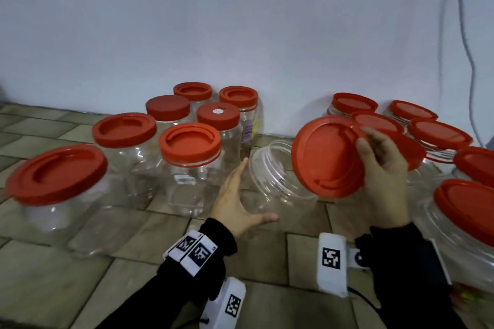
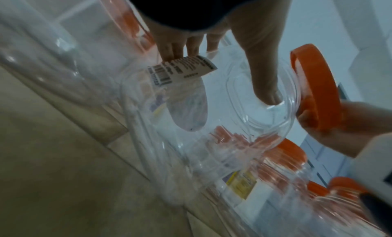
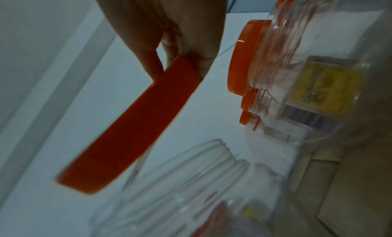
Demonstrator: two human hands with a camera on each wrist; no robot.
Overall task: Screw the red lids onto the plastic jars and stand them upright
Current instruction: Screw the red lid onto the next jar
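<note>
Plastic this thin and clear should weigh almost nothing, so we treat the open jar (image 1: 278, 181) as light, a little springy in the wall and smooth enough to slide in the grip. It is tilted, its threaded mouth turned up and to the right, in the middle of the tiled floor (image 1: 53, 288) between a group of capped jars (image 1: 189, 165) standing upright on the left and more lidded jars (image 1: 438, 141) leaning at the right by the white wall (image 1: 240, 21). Our left hand (image 1: 238, 203) cradles its body, fingers spread along the far side and thumb stretched under the near side; the left wrist view shows a barcode label (image 2: 180, 69) by those fingers. Our right hand (image 1: 385, 168) pinches the red lid (image 1: 327, 157) by its rim, thumb on one face and fingers on the other, just beside the mouth and not yet on it. We judge the lid stiff and best gripped around its ribbed edge, while the jar wants a broad hold low on the body, since squeezing near the neck could distort the threads.
</note>
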